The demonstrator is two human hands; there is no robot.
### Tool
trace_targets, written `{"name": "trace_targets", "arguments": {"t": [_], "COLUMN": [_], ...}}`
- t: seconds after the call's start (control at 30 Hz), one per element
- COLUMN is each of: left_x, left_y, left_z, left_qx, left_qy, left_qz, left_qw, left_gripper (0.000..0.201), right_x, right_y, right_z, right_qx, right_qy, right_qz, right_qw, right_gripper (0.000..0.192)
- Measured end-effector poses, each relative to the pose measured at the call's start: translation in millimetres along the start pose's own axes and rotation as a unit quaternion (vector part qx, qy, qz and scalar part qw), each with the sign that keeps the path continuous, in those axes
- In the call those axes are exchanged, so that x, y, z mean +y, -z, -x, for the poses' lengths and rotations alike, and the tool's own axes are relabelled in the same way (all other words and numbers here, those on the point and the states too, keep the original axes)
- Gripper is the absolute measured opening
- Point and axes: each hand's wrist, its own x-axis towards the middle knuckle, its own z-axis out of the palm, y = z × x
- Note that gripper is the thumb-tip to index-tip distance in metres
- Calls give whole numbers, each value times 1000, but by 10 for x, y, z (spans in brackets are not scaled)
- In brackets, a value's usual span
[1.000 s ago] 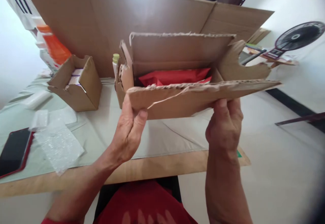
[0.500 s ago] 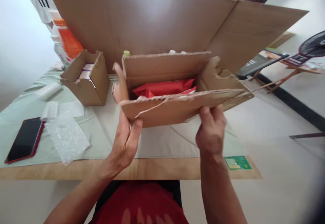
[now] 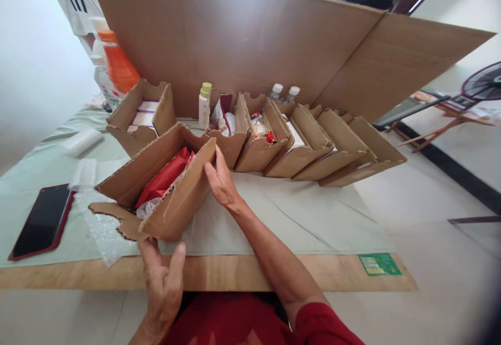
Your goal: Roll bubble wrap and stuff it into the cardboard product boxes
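An open cardboard box [image 3: 188, 199] sits slantwise over the left part of the table, turned with one end toward me. Inside it lie a red packet [image 3: 166, 177] and some clear plastic [image 3: 147, 207]. My left hand [image 3: 162, 277] supports the box at its near lower end, fingers partly hidden beneath and thumb sticking up. At the far right corner my right hand [image 3: 222, 178] grips the box wall, the thumb on the outer side. Under the box, bubble wrap [image 3: 102, 225] is partly covered.
Several open cardboard boxes [image 3: 256, 162] stand in a row behind, one holding a snack packet. Another box [image 3: 136, 139] with white packs is at back left. A phone [image 3: 43, 219], an orange bottle [image 3: 119, 63], a white bottle [image 3: 204, 107] and a tall cardboard panel [image 3: 250, 37] surround them.
The box has moved left and toward me and has been turned, uncovering the row of boxes behind it. My right hand has shifted from its near side to its far corner.
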Motion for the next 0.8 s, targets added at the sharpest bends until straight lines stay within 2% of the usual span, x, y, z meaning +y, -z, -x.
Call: {"name": "trace_targets", "arguments": {"t": [0.13,0.3,0.5,0.63,0.8], "left_x": [0,18,-29,-92,-158], "left_y": [-51,-86,-97,-94,-127], "left_z": [-1,-39,-16,31,44], "left_qx": [-3,-5,2,5,-28], "left_qy": [-23,-47,-65,-82,-96], "left_qz": [21,-1,-35,-47,-64], "left_qw": [999,999,997,996,993], "left_gripper": [79,88,88,89,89], "right_x": [-101,-265,-358,-321,-117], "right_y": [-169,-317,-397,-477,-558], "right_z": [-56,-57,-22,62,210], "right_qx": [17,32,39,46,76], "right_qy": [-8,26,41,55,-11], "right_qz": [49,65,77,61,-9], "right_qw": [999,997,995,996,997], "right_gripper": [84,75,63,64,66]}}
